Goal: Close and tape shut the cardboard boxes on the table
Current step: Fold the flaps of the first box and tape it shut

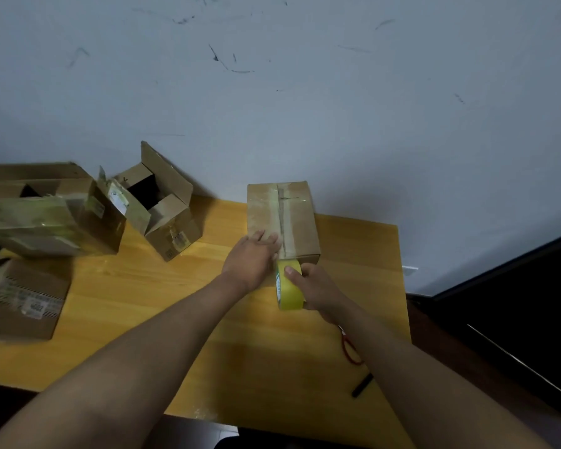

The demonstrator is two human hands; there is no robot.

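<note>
A closed cardboard box (300, 218) stands on the wooden table (182, 306) near the wall, its top flaps meeting along a centre seam. My left hand (251, 259) lies flat on the near left part of its top, fingers straight. My right hand (316, 291) grips a yellow tape roll (287, 285) held upright against the box's near edge, thumb over the roll. An open box (162, 209) with raised flaps stands to the left.
Further left sit a taped box (46, 222) and a flat labelled box (23, 299). Red-handled scissors (350, 348) and a black marker (362, 385) lie near the table's right edge. A dark screen (515, 306) stands at the right.
</note>
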